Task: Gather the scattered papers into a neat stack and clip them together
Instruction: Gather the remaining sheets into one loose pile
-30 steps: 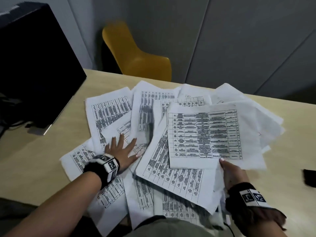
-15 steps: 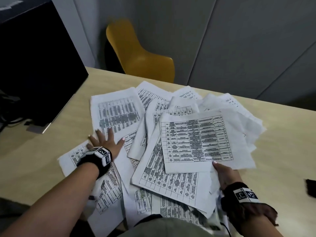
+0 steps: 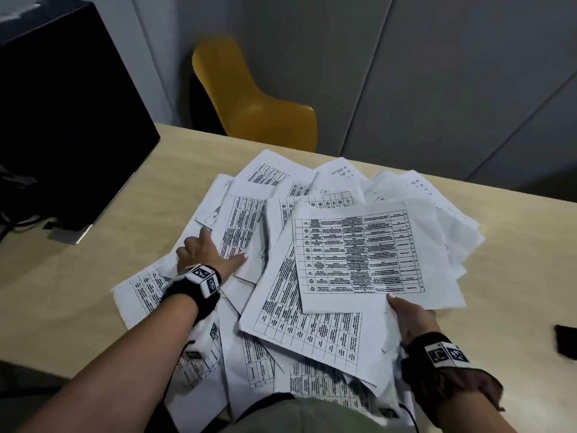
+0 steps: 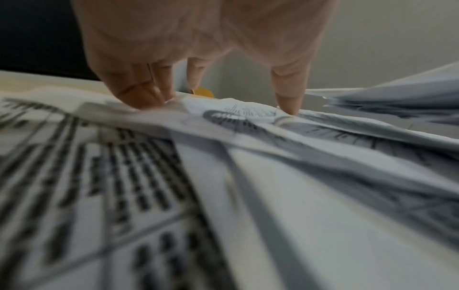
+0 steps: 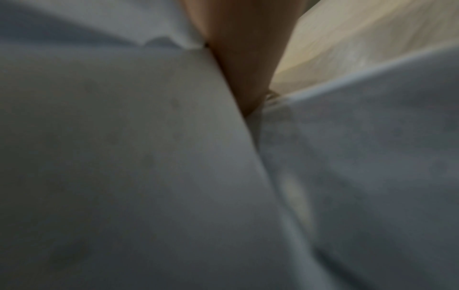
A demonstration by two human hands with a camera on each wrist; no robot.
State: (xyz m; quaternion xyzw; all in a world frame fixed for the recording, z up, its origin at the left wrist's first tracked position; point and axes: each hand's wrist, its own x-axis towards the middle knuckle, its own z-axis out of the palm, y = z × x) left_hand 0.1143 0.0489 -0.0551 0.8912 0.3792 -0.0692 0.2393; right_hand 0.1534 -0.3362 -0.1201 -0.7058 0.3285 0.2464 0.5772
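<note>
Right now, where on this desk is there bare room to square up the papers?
Bare wood lies left of the scattered papers, between the left hand and the monitor, and right of them, short of a dark object. The middle is crowded; the right hand holds sheets there.

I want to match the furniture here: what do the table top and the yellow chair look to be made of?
Table top: pale wood-look surface, probably laminate or veneer, matte, faint straight grain showing. Yellow chair: seemingly moulded plastic, a one-piece curved shell in even colour with a soft sheen; its legs are hidden.

Left hand (image 3: 203, 254) splayed flat, right hand (image 3: 409, 317) pinching.
</note>
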